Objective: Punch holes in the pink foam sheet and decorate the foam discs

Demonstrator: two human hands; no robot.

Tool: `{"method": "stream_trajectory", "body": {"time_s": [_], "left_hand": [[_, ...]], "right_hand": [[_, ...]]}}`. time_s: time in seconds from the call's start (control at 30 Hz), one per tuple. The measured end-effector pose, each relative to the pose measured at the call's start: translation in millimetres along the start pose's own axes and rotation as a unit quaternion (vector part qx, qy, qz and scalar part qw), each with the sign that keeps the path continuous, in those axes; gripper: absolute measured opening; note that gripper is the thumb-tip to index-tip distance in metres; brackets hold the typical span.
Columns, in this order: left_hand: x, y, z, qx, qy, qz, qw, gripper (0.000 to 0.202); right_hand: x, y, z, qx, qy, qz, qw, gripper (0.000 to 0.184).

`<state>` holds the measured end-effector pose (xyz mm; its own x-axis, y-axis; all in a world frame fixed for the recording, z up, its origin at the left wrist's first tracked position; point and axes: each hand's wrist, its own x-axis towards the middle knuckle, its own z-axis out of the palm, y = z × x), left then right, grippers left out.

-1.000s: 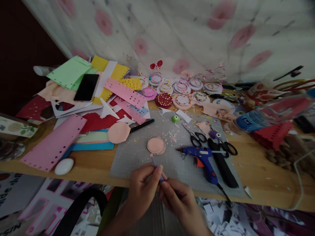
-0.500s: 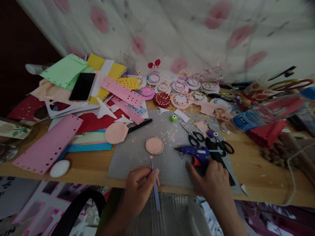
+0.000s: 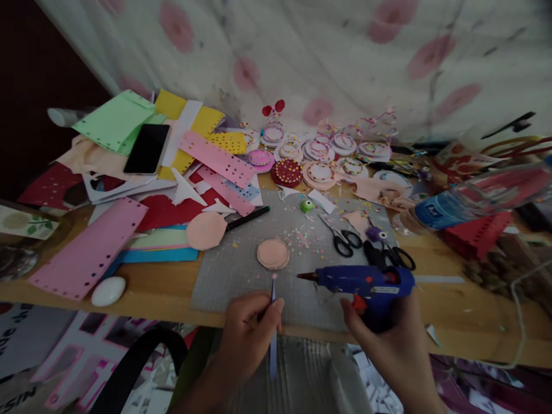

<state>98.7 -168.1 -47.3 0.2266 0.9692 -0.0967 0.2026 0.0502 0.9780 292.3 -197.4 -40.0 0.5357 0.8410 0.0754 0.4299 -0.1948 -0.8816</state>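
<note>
Between the thumb and fingers of my left hand (image 3: 252, 325) is a pair of purple tweezers (image 3: 273, 351), pointing away from me. At their tips sits a tiny pink flower-shaped piece (image 3: 274, 277). Just beyond lies a round peach paper disc (image 3: 273, 253) on the grey cutting mat (image 3: 228, 282). My right hand (image 3: 392, 345) is closed round the handle of a blue hot glue gun (image 3: 357, 280), held above the mat's right side. Its nozzle points left toward the tweezers' tips, and the thumb is near the orange trigger.
Scissors (image 3: 342, 241), a black marker (image 3: 248, 218) and scattered confetti (image 3: 308, 238) lie on the mat. Decorated paper discs (image 3: 287, 172) stand behind. Coloured paper and a phone (image 3: 147, 148) are at left; a plastic bottle (image 3: 444, 210) leans at right.
My right hand has lifted the glue gun off the mat and brought it nearer. My left hand still holds the tweezers in almost the same place.
</note>
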Motion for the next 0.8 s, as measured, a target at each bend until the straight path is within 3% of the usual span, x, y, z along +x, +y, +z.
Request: {"method": "stream_trajectory", "body": {"time_s": [0.23, 0.8], "left_hand": [[-1, 14, 0.4, 0.029, -0.003, 0.032, 0.999, 0.042], [1, 24, 0.4, 0.058, -0.024, 0.047, 0.997, 0.040]], "right_hand": [[-4, -8, 2, -0.034, -0.031, -0.059, 0.997, 0.029], [-5, -10, 0, -0.058, -0.037, -0.066, 0.995, 0.028]]}}
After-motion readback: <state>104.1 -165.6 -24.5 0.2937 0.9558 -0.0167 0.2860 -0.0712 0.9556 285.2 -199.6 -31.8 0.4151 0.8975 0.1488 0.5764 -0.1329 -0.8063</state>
